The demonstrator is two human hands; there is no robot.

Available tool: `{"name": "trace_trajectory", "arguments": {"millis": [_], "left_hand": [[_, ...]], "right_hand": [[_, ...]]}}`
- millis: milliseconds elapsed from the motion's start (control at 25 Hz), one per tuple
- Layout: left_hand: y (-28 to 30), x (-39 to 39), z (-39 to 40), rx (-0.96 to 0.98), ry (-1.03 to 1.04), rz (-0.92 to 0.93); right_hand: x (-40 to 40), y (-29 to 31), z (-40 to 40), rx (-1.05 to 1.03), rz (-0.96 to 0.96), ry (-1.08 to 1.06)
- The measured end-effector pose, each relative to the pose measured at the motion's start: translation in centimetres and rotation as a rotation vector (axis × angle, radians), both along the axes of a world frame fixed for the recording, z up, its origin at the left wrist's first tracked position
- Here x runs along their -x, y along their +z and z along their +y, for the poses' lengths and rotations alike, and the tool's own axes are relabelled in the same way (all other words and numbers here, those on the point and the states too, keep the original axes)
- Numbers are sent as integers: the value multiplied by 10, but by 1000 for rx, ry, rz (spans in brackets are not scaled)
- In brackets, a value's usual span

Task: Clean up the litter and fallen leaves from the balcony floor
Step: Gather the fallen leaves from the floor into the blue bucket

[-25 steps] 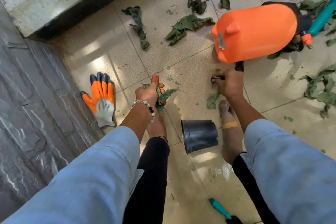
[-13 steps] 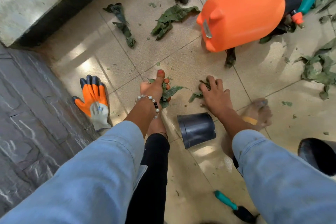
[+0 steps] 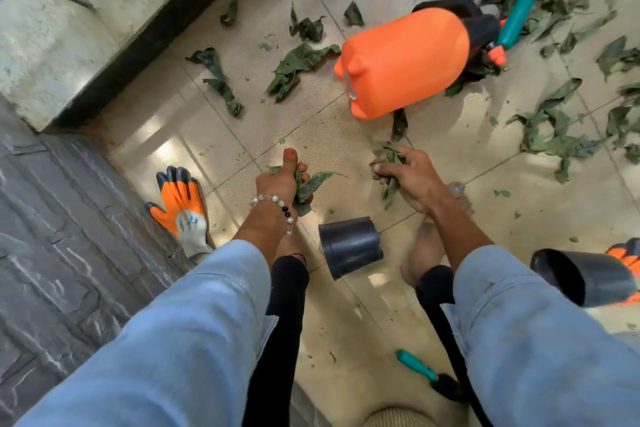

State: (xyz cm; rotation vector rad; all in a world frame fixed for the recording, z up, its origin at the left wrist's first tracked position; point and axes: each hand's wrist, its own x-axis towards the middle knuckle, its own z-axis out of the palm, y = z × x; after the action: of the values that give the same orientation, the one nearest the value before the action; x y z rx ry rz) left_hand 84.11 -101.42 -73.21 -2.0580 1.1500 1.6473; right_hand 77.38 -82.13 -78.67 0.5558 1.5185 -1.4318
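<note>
A: Head view, quick log. I see my left hand [image 3: 277, 185] low over the tiled floor [image 3: 311, 135], fingers [image 3: 303, 168] curled tight round a bunch of green leaves [image 3: 313, 185], thumb up. Bead bracelet [image 3: 277, 201] on that wrist.

B: Right side?

A: My right hand [image 3: 412, 180] is just right of it, fingers curled round a second clump of leaves [image 3: 388, 163], which is blurred. Both clumps are off the floor, held in the hands, near the middle of the scene.

B: Where's the rest of the litter?

A: Loose leaves [image 3: 298, 66] scattered on the far tiles, more left of those near the wall base [image 3: 221, 80], and a thick spread at far right [image 3: 554, 135]. Small crumbs across the tiles.

B: Other stuff?

A: Orange sprayer tank [image 3: 405, 62] lying on its side, far of my right hand, with a teal wand [image 3: 519, 17] beyond it. Small black pot [image 3: 349, 246] tipped over, near side of both hands, between my legs. Second dark pot [image 3: 585, 277] at the right edge, orange glove [image 3: 623, 253] partly behind it. Another orange and grey glove [image 3: 183, 208] flat on the floor, left of my left hand, beside the dark stone wall [image 3: 52, 218]. Teal-handled tool [image 3: 429, 373] on the near floor; can't tell what kind, its head is dark.

B: Clothing?

A: Light blue sleeves [image 3: 180, 340], black leggings [image 3: 280, 322], bare feet.
</note>
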Motion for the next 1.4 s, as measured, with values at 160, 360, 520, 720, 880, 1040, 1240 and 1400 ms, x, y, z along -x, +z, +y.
{"name": "trace_trajectory", "arguments": {"millis": [160, 360, 520, 720, 880, 1040, 1240, 1400], "left_hand": [[86, 48, 34, -50, 233, 103], [256, 134, 105, -33, 285, 251], [400, 185, 194, -99, 176, 470], [507, 205, 296, -314, -50, 630], [547, 224, 366, -423, -246, 692], [575, 240, 432, -437, -469, 730], [563, 287, 513, -335, -741, 720], [603, 318, 591, -381, -1037, 814]], "right_hand": [[20, 117, -3, 185, -15, -206], [65, 318, 14, 270, 50, -654], [108, 473, 62, 194, 162, -971], [130, 582, 148, 133, 177, -1163], [139, 622, 218, 109, 234, -1252], [149, 643, 281, 86, 439, -1329], [178, 650, 354, 22, 465, -1503], [220, 644, 428, -71, 461, -1627]]}}
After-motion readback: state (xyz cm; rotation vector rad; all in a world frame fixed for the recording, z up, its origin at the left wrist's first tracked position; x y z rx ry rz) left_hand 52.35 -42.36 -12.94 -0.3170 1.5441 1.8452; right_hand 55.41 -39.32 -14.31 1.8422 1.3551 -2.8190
